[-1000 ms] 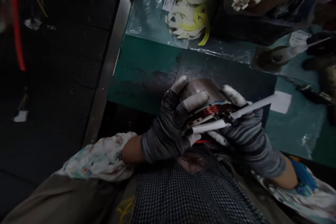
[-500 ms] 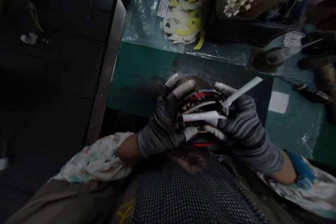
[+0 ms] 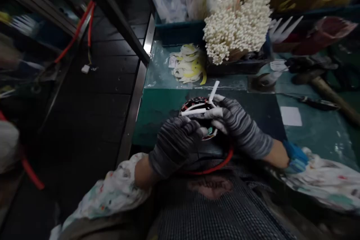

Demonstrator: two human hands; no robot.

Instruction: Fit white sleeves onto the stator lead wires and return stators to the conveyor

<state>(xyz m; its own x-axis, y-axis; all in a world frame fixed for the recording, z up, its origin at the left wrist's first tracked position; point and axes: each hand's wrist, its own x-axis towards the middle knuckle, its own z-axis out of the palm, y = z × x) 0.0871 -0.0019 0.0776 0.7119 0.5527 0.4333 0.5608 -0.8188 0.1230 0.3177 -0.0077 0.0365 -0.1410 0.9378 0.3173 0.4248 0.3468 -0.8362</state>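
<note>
Both my hands wear grey striped fingerless gloves with taped fingertips. My left hand grips the near side of a round wound motor stator held at the edge of the green bench. My right hand holds the stator's right side and pinches white paper strips that stick out of it, one lying flat, one pointing up. A red wire curves below the stator.
A bundle of white sticks stands in a tray behind. A clear bag of white and yellow curved pieces lies on the bench. A hammer and a white label are at right. Dark floor and a metal rail lie left.
The view has tilted up and pulled back, showing more of the bench's rear. The stator now faces up more, and the upper white strip has swung from slanting right to nearly upright.
</note>
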